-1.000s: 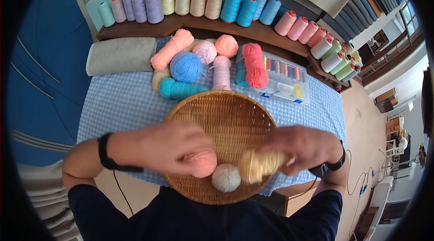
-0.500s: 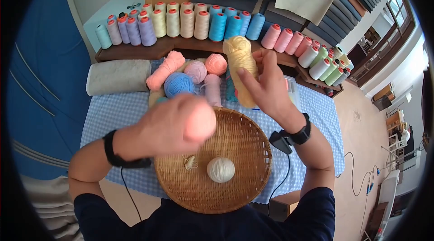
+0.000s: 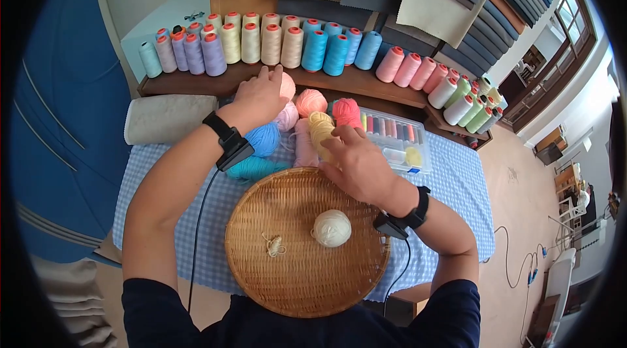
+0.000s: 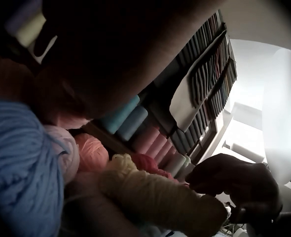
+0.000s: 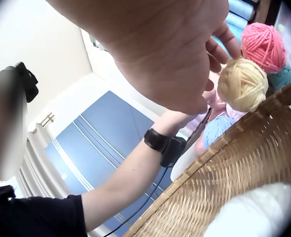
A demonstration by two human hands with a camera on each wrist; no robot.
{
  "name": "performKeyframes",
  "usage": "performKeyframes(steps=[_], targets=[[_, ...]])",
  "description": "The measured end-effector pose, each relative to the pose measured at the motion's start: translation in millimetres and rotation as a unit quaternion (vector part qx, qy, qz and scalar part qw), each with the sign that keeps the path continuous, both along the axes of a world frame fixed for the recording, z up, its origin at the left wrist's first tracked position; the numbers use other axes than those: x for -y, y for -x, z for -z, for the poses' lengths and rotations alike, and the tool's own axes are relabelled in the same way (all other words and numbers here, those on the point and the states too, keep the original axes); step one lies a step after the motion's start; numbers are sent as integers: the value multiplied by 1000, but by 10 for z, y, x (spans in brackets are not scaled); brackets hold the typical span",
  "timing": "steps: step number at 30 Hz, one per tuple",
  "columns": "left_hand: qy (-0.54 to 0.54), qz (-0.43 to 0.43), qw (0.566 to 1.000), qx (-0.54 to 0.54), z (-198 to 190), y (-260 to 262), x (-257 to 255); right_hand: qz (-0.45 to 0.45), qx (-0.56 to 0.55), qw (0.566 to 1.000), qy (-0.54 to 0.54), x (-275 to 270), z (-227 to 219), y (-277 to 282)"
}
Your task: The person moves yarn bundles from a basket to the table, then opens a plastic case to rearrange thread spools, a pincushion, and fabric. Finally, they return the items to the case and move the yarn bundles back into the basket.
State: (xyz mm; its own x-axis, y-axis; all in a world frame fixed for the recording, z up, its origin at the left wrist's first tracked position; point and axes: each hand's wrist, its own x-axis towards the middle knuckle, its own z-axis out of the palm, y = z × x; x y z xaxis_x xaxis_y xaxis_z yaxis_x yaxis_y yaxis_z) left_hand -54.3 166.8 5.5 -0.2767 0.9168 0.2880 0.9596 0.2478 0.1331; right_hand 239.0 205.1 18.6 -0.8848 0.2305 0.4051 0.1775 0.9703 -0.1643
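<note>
My left hand (image 3: 260, 96) holds a peach ball of yarn (image 3: 287, 87) at the back of the yarn pile; most of its grip is hidden, and the left wrist view is dark there. A pale yellow skein of yarn (image 3: 321, 134) lies on the pile, pointing toward the basket. Beside its near end is my right hand (image 3: 362, 162), fingers loosely extended at the yarn and not wrapped round it. Below, a round woven basket (image 3: 245, 243) contains a cream ball of yarn (image 3: 332, 228) and a small tangle of cream yarn (image 3: 275, 246).
Around the skein are a blue ball (image 3: 263, 140), a teal skein (image 3: 255, 168), a pink skein (image 3: 304, 143) and a coral-red skein (image 3: 346, 111). A clear case of small spools (image 3: 398, 152) sits right. Thread cones (image 3: 315, 51) line the shelf behind; rolled grey fabric (image 3: 171, 119) lies left.
Both hands have moved from over the basket to the pile behind it. The left carried the peach ball there; the right laid the yellow skein down and loosened its fingers.
</note>
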Motion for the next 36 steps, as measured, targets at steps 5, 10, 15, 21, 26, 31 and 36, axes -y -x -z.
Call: performKeyframes(steps=[5,10,15,21,26,31,36], targets=[[-142,96,983,-67,-107,-242,401,-67,110,987,99,353,-111,-443],[-24,190,981,22,-57,-566,980,-84,267,954,110,565,224,-609],[30,256,962,84,4,-787,1611,-133,302,935,133,560,-26,-438],[-25,154,980,124,11,-738,2190,-61,-27,992,105,319,-349,29],[159,57,861,480,375,-618,2452,-15,0,1000,8,-42,196,424],[102,0,863,494,372,-426,2818,-28,-19,999,23,-106,-34,210],[-14,-48,832,553,303,-169,3334,-34,36,997,61,-270,35,-67]])
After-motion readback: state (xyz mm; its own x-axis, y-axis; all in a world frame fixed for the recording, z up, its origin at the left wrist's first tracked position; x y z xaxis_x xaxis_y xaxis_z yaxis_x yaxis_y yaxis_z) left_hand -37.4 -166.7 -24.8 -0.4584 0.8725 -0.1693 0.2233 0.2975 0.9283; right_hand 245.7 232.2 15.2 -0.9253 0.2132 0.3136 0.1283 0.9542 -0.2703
